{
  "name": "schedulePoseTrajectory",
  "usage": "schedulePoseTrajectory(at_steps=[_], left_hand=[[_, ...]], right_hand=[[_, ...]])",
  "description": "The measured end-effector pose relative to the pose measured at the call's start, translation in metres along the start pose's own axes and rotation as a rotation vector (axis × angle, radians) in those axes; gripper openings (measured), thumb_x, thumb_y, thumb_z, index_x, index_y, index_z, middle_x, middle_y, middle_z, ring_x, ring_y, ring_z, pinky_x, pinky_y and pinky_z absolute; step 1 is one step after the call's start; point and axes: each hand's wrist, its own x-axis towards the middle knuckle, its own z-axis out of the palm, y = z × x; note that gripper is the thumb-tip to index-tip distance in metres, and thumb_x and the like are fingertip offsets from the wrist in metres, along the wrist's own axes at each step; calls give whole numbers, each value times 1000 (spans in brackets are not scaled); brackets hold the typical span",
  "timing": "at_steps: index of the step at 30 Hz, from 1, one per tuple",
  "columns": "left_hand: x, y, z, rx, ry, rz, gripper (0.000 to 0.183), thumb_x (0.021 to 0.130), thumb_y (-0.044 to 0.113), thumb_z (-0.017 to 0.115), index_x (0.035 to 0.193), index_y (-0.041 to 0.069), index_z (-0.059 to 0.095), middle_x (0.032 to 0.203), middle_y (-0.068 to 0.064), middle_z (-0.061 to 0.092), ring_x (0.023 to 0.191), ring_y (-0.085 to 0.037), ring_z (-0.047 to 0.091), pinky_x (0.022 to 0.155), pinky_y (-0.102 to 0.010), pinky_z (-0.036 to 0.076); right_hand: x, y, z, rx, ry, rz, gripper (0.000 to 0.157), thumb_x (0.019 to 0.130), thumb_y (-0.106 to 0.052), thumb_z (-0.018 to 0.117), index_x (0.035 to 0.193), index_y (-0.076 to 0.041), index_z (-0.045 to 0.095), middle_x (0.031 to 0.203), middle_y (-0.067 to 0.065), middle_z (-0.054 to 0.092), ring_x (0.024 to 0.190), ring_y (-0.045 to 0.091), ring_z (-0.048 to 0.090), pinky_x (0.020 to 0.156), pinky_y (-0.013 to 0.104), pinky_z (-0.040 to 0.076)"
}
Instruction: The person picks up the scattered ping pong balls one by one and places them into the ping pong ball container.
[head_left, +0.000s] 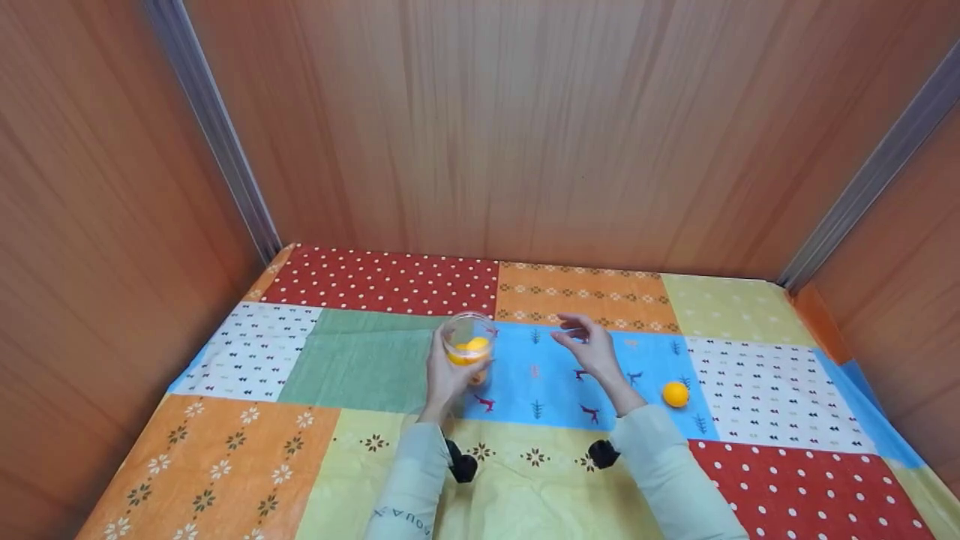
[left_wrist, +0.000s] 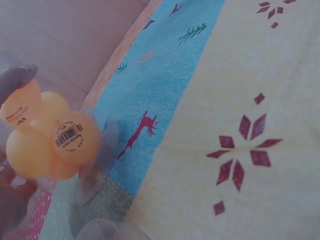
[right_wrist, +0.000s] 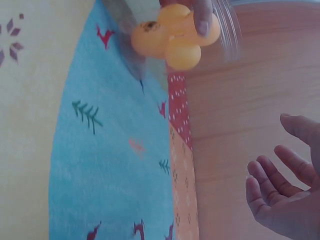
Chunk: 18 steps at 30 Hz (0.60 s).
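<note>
My left hand (head_left: pixel 447 384) grips a clear see-through jar (head_left: pixel 481 328) by its side, with the round mouth facing up. Several orange table tennis balls (left_wrist: pixel 75 137) are bunched inside it, some with dark print showing. Left fingertips overlap the jar's wall in the left wrist view. To the right of the jar, my right hand (head_left: pixel 596 354) is raised over the blue patch with nothing in it. Its fingers (right_wrist: pixel 267 182) are loosely bent and spread apart from the thumb. One more orange table tennis ball (head_left: pixel 675 394) lies on the cloth, right of the right wrist.
A patchwork-print tablecloth (head_left: pixel 375 360) covers the table. Wood-grain panels (head_left: pixel 525 135) rise at the back and on both sides, joined by grey metal corner posts (head_left: pixel 217 127). Dark lumps (head_left: pixel 604 454) sit at the inner sides of both wrists.
</note>
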Motion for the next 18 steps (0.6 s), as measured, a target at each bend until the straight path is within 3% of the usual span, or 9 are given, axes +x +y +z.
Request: schedulePoseTrajectory(at_steps=[5, 9, 18], left_hand=[[0, 0, 1, -1, 8, 2, 82, 62, 19, 81, 129, 14, 34, 129, -14, 40, 115, -31, 41, 93, -43, 36], [1, -1, 1, -4, 6, 1, 83, 62, 19, 81, 130, 14, 34, 129, -14, 41, 116, -32, 40, 93, -43, 35], [1, -2, 0, 7, 6, 2, 84, 61, 20, 81, 130, 13, 34, 128, -16, 42, 114, -30, 42, 93, -44, 35]], right_hand=[[-3, 3, -17, -16, 19, 15, 38, 83, -21, 63, 115, -2, 55, 107, 15, 56, 97, 26, 53, 84, 40, 42], [-14, -11, -30, -20, 28, 24, 38, 84, -16, 61, 116, 3, 53, 108, 19, 55, 98, 31, 51, 84, 43, 42], [-15, 25, -56, -62, 60, 32, 42, 84, -22, 61, 119, 0, 52, 113, 19, 53, 100, 28, 51, 86, 40, 42]])
